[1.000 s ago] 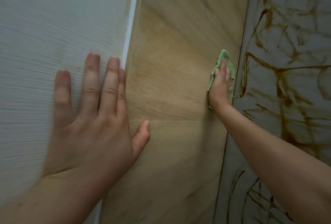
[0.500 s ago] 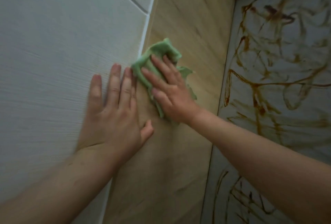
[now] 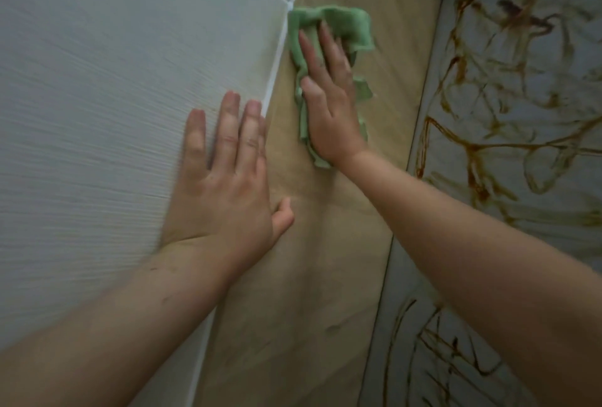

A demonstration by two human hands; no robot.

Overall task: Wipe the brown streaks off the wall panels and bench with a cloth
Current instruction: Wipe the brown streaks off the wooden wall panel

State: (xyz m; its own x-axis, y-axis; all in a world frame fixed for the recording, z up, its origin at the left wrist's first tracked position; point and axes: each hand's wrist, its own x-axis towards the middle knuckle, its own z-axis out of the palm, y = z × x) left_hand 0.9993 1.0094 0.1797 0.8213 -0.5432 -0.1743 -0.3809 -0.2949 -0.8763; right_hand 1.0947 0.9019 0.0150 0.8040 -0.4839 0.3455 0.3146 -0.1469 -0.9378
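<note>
— Where's the green cloth (image 3: pixel 345 24)?
— Under the right hand (image 3: pixel 329 107), whose straight fingers press it flat on the tan wooden panel (image 3: pixel 309 276), just beside the white panel (image 3: pixel 97 81).
— The left hand (image 3: pixel 224 185)?
— Flat on the white panel, holding nothing. Brown streaks (image 3: pixel 482 146) cover the grey panel (image 3: pixel 547 107) at right.

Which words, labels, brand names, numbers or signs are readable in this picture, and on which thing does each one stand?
There are none.
The green cloth, the white wall panel, the wooden panel and the grey panel carry no text.
The brown streaks are smears, not letters.
</note>
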